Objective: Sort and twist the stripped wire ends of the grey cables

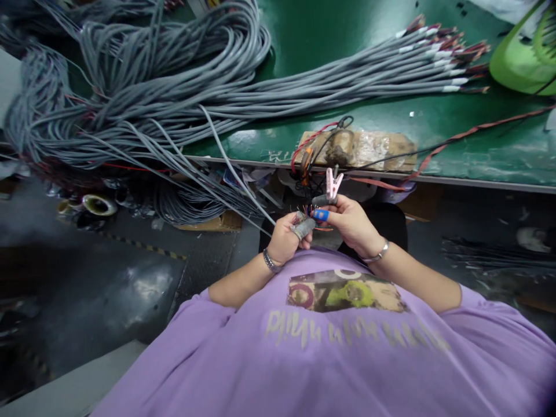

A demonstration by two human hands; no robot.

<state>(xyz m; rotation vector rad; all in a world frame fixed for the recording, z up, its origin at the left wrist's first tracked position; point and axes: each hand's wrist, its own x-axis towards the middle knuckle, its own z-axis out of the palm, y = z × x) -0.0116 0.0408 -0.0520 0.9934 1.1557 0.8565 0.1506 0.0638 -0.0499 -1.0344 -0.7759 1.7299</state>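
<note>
My left hand (284,238) is closed around the end of a grey cable (266,214), whose loose thin wires (309,209) fan out toward my other hand. Grey tape wraps its thumb or finger. My right hand (354,227) pinches at those wires, with blue tape (320,215) on its thumb and dark wrapping on a finger; the exact wire between its fingertips is too small to make out. Just beyond the fingers stands a pink clip (333,184) at the bench edge, beside an orange and black tool-like part (306,159) with red and black leads.
A large bundle of grey cables (174,87) lies across the green bench (304,35), stripped ends to the right. A taped wooden block (373,149) sits at the front edge. A green plastic container (521,58) stands far right. Cable coils (195,205) and tape rolls (99,204) lie below.
</note>
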